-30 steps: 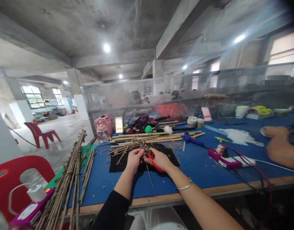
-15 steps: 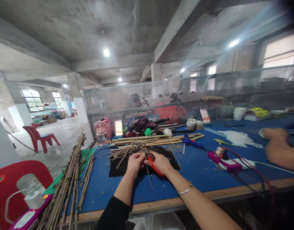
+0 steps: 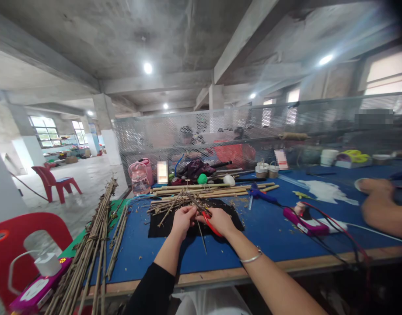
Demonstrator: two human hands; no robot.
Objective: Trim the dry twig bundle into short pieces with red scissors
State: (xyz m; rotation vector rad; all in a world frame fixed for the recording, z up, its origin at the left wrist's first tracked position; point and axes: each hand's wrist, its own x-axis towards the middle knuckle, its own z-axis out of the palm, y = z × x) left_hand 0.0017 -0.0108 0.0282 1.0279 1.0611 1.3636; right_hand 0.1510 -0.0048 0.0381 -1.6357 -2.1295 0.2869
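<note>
My right hand [image 3: 220, 221] is closed round the red-handled scissors [image 3: 211, 224]. My left hand [image 3: 183, 221] pinches a thin twig [image 3: 201, 238], whose lower end slants down toward me below the hands. The two hands almost meet, and the scissor blades are partly hidden among the twigs. Beneath and just beyond them, a black cloth [image 3: 158, 228] lies on the blue table. A loose heap of short twigs [image 3: 168, 204] rests on the cloth's far left part.
Long bundled sticks [image 3: 96, 236] lie along the table's left end. Bamboo poles [image 3: 220, 191] lie behind the cloth. A blue glue gun [image 3: 264, 194] and a purple power strip [image 3: 305, 222] sit to the right. Another person's arm [image 3: 384, 205] rests at the far right.
The camera view has shifted slightly. Both hands stay nearly in place, with the scissors still in the right hand and the twig still in the left.
</note>
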